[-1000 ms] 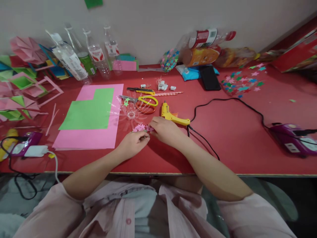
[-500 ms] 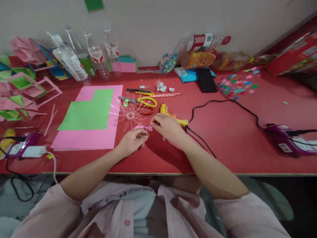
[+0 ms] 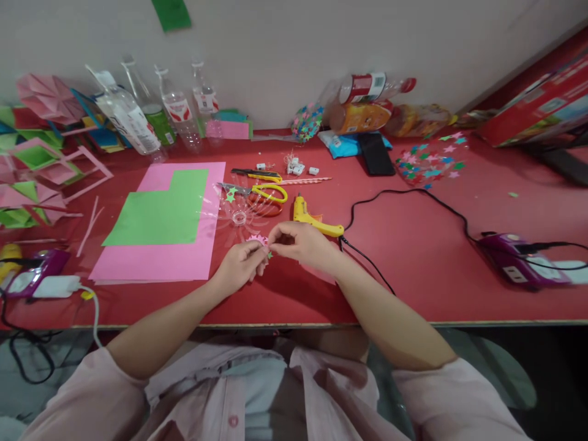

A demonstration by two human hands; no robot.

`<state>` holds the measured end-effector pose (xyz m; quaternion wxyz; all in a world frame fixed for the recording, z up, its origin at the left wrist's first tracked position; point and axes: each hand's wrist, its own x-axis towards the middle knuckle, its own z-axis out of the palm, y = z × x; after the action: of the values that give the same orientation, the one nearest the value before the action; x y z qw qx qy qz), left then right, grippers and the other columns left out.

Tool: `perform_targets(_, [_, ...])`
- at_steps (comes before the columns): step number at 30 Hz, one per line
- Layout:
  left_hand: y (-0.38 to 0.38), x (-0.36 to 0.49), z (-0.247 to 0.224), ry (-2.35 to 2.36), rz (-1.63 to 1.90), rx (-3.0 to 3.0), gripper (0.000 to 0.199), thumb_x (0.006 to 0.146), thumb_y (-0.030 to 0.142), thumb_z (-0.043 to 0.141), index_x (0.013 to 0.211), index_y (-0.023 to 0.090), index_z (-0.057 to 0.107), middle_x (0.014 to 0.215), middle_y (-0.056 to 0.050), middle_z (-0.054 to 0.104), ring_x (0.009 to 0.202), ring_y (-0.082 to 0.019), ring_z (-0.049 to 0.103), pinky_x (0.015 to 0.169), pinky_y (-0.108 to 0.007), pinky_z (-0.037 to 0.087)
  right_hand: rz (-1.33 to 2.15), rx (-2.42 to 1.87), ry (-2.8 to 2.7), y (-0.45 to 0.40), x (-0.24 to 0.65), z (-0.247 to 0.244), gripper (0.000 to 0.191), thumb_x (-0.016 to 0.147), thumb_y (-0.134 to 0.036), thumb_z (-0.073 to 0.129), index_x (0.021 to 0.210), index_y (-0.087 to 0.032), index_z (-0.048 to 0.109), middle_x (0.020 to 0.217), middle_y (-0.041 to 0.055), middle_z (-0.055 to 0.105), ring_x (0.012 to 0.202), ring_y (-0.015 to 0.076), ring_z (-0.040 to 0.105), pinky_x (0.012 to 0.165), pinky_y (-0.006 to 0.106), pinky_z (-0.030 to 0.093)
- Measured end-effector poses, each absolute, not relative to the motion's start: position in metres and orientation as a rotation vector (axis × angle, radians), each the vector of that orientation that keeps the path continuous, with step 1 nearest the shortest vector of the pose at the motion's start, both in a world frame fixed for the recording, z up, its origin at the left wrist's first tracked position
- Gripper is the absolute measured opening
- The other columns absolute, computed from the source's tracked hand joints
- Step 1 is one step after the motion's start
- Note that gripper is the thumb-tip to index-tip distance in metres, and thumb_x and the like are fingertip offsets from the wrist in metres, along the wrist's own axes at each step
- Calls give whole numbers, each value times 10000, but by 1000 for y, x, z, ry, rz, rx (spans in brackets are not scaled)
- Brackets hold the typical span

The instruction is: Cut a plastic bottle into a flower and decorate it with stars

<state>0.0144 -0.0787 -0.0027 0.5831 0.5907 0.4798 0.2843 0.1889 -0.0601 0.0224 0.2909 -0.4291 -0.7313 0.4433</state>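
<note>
My left hand (image 3: 241, 264) is closed in a pinch low over the red table. Close against it, the fingertips of my right hand (image 3: 301, 243) are pinched together too. A small green star (image 3: 269, 255) shows right where the two sets of fingertips meet; part of it is hidden by the fingers. Just behind them lies a bunch of pink stars (image 3: 258, 239), partly covered by my hands. Beyond these is a clear plastic bottle piece cut into spread strips (image 3: 239, 217), with green stars (image 3: 230, 195) on one strip. A yellow glue gun (image 3: 316, 222) lies behind my right hand.
Yellow-handled scissors (image 3: 271, 193), a utility knife (image 3: 260, 175) and a striped pencil (image 3: 305, 181) lie behind. Green paper (image 3: 156, 214) rests on pink sheets (image 3: 151, 263) at left. Bottles (image 3: 177, 110) line the wall. A black cord (image 3: 413, 191) runs to a purple power strip (image 3: 523, 263).
My right hand has moved left and slightly down, bringing its fingertips to those of my left hand. A green star now shows between them. The view has shifted slightly.
</note>
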Motion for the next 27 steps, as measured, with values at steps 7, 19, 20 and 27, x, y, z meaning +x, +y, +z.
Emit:
perform_targets(7, [-81, 17, 0, 1038, 668, 1254, 385, 808, 527, 483, 753, 148, 524, 514, 26, 566, 335, -56, 461, 308, -160, 308, 1045, -1072, -2051, -64, 188, 25, 70, 757, -125, 544, 755, -165, 602, 743, 0, 597, 692, 111, 554, 660, 239, 443])
perform_targets(19, [-82, 14, 1, 1013, 692, 1344, 258, 828, 388, 503, 726, 152, 522, 510, 44, 539, 357, -44, 454, 329, -144, 317, 1234, -1090, -1950, -60, 191, 29, 87, 770, -240, 590, 724, -166, 596, 697, -16, 605, 660, 103, 555, 647, 231, 439])
perform_targets(20, [-82, 14, 1, 1021, 694, 1345, 256, 828, 382, 506, 719, 151, 522, 509, 42, 539, 359, -43, 454, 330, -142, 314, 1233, -1091, -1959, -60, 191, 29, 97, 774, -231, 579, 702, -166, 585, 675, -22, 593, 641, 99, 543, 632, 227, 429])
perform_targets(27, [-83, 12, 1, 998, 726, 1408, 235, 849, 368, 489, 743, 160, 512, 561, 42, 546, 391, -35, 455, 359, -139, 317, 974, -1111, -2061, -61, 196, 33, 119, 805, -204, 518, 695, -176, 554, 706, -8, 583, 638, 103, 531, 610, 225, 412])
